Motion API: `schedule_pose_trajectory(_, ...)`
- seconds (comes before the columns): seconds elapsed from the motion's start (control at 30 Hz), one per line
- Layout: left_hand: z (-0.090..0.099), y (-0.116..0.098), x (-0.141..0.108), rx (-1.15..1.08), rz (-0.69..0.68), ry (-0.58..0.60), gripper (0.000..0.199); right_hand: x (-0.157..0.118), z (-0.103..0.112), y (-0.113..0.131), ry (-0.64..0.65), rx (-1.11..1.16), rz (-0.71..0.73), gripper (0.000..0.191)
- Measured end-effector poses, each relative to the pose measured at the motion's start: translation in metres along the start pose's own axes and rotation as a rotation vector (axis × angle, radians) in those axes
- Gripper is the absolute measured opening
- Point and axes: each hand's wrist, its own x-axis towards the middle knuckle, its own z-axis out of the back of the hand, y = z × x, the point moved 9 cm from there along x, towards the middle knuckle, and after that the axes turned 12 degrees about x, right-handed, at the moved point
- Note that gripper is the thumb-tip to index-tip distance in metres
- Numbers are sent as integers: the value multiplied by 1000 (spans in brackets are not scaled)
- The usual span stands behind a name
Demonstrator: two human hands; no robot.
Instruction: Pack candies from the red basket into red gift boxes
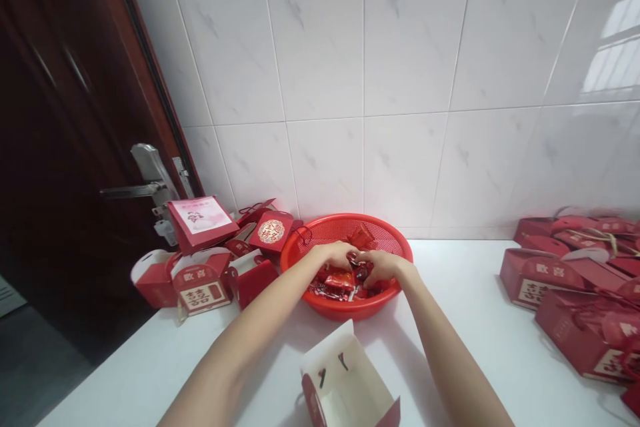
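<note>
Both of my hands reach into a red plastic basket [345, 310] by the tiled wall, which holds several red-wrapped candies [340, 282]. My left hand [336, 255] is on the basket's left side among the wrappers, fingers curled. From the right comes my right hand [381, 267], its fingers bent down over the candies; the fingertips of both hands are close together and partly hidden, with a dark red wrapped piece between them. In front of the basket, between my forearms, stands an open box [350, 380], red outside and white inside, with nothing visible on its bottom.
Several red gift boxes [203, 283] are piled left of the basket. More red boxes [540, 273] with ribbons stand at the right of the white table [465, 307]. Behind the left pile is a dark wooden door [75, 113] with a metal handle [150, 170].
</note>
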Motion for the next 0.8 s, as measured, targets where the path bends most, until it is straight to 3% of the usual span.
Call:
schedule_pose_trajectory(0.17,-2,19,10,-77,22,-16,30,14,0,-16,59,6,-117,32)
schedule_pose_trajectory(0.3,2,32,11,-147,48,-51,30,15,-3,-29,108,16,-182,17)
schedule_pose_trajectory(0.47,4,41,11,-172,102,-107,22,12,-24,-20,336,42,-77,20)
schedule_pose_trajectory(0.57,5,43,8,-185,124,-168,24,11,-32,-17,412,28,-29,9)
schedule_pose_trajectory(0.63,7,43,6,-198,125,-214,38,14,-27,-13,335,31,24,4)
schedule_pose_trajectory(0.7,14,39,5,-257,85,-282,46,19,-12,-10,166,75,57,16)
schedule_pose_trajectory(0.8,27,25,4,-504,-88,-384,40,20,9,-18,-74,264,-26,24)
